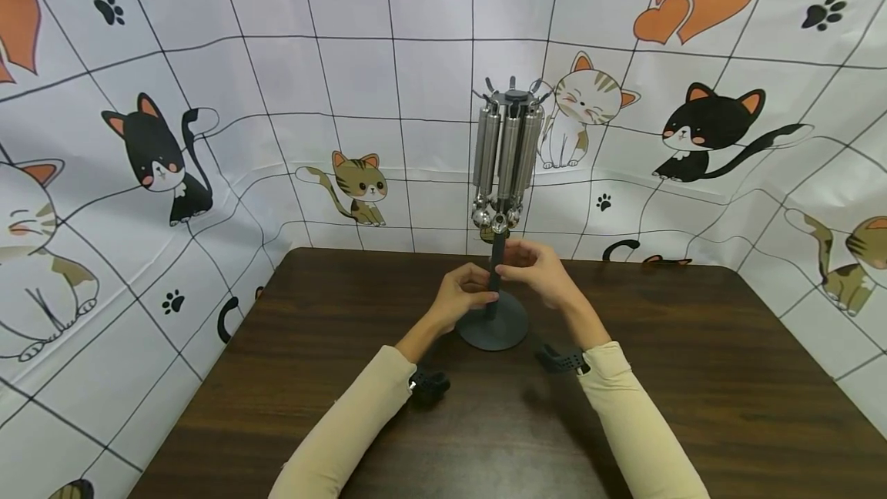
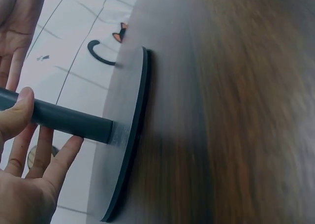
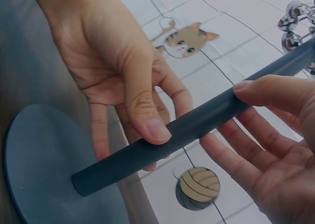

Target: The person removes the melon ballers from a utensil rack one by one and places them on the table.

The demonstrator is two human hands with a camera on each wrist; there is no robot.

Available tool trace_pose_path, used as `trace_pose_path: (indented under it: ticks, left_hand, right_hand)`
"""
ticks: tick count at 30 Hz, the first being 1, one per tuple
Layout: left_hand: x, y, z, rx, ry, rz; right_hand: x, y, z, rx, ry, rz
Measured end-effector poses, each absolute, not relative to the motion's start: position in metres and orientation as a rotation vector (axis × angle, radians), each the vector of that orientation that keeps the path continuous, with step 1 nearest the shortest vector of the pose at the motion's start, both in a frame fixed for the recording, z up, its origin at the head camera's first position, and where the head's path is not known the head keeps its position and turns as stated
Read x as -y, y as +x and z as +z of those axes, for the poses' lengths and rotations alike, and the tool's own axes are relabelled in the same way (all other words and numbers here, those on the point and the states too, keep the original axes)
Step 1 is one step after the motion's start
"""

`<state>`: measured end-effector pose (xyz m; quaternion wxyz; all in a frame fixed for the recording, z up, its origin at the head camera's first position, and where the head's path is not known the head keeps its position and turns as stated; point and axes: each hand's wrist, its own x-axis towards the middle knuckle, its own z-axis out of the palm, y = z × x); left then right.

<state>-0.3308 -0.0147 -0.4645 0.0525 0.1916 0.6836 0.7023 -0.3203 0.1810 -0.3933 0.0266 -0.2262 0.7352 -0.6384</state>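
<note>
A dark grey stand pole (image 1: 497, 252) rises from a round flat base (image 1: 493, 333) on the table. At its top, several shiny silver tubes (image 1: 510, 149) with round silver ends hang below a hub with hooks (image 1: 516, 92). My left hand (image 1: 457, 295) holds the pole low down, thumb on one side and fingertips on the other. Slightly higher, my right hand (image 1: 543, 272) pinches the same pole between thumb and fingers. In the right wrist view, the left thumb (image 3: 155, 128) presses on the pole nearer the base, and the right thumb (image 3: 256, 90) sits further up.
The dark brown wooden table (image 1: 312, 376) stretches around the base. Behind and beside it hangs a white sheet (image 1: 430, 75) printed with cats, hearts and paw marks. Dark straps (image 1: 563, 360) show at both wrists.
</note>
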Motion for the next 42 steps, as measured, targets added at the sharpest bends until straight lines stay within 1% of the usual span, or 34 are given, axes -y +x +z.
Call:
trace_pose_path:
  ticks: [11,18,42]
  left_hand:
    - [-0.016,-0.332,-0.465,-2.07,0.599,2.114]
    - [-0.029,-0.333,-0.466,-2.056,0.615,2.12]
    - [-0.032,-0.335,-0.469,-2.035,0.602,2.128]
  right_hand:
    - [-0.217,-0.323,-0.39,-2.296,-0.667,-1.905]
    - [-0.232,-0.326,-0.393,-2.261,-0.685,-1.918]
    - [-0.238,-0.327,-0.392,-2.225,-0.793,-1.925]
